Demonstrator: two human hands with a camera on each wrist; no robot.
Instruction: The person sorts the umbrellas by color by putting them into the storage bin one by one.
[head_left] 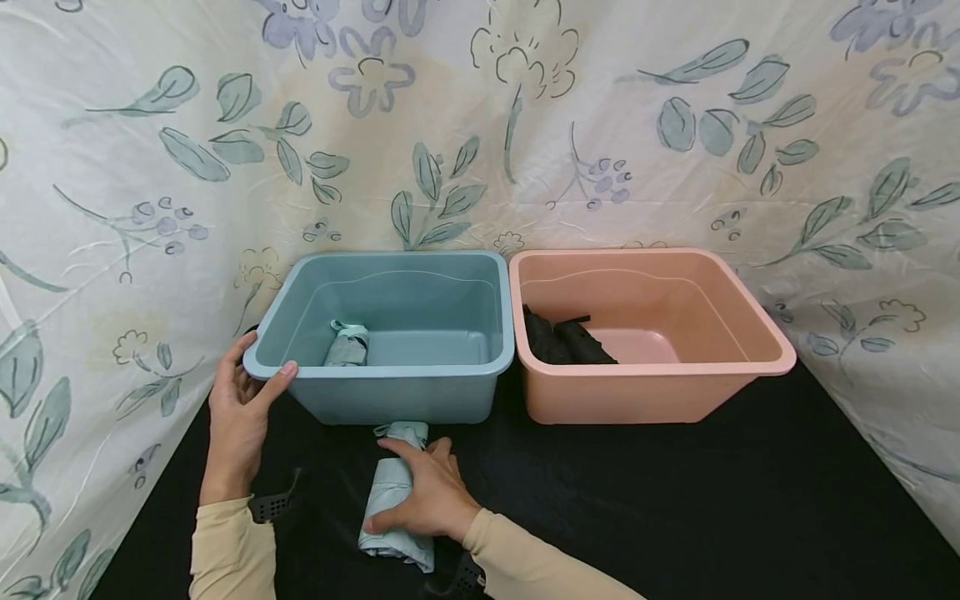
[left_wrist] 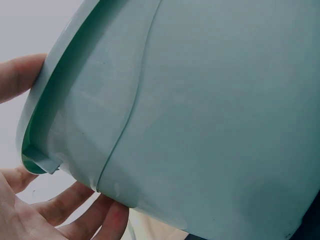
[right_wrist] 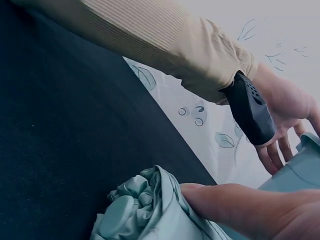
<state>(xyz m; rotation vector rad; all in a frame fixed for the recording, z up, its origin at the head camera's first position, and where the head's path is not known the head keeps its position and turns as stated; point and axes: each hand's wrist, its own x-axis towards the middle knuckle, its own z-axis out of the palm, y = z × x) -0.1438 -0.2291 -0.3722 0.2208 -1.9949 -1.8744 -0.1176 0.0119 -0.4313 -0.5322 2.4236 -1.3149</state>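
Note:
My left hand (head_left: pixel 242 412) grips the left front corner of the blue bin (head_left: pixel 390 392), thumb over the rim and fingers beneath it. In the left wrist view, the fingers (left_wrist: pixel 90 220) lie against the bin's outer wall. In front of this bin is a pale blue-green folded umbrella (head_left: pixel 390 487), with gathered fabric and a round end cap (right_wrist: pixel 117 217) in the right wrist view. My right hand (head_left: pixel 435 492) holds it from above, thumb on its near part and fingers over its far side. Inside the blue bin lies another pale rolled bundle (head_left: pixel 348 346).
A pink bin (head_left: pixel 645 396) stands immediately right of the blue one, with black folded bundles (head_left: pixel 566 340) at its left. Both bins sit on a black tabletop (head_left: pixel 675 508). Flower-printed cloth (head_left: pixel 525 125) rises behind them and along the sides.

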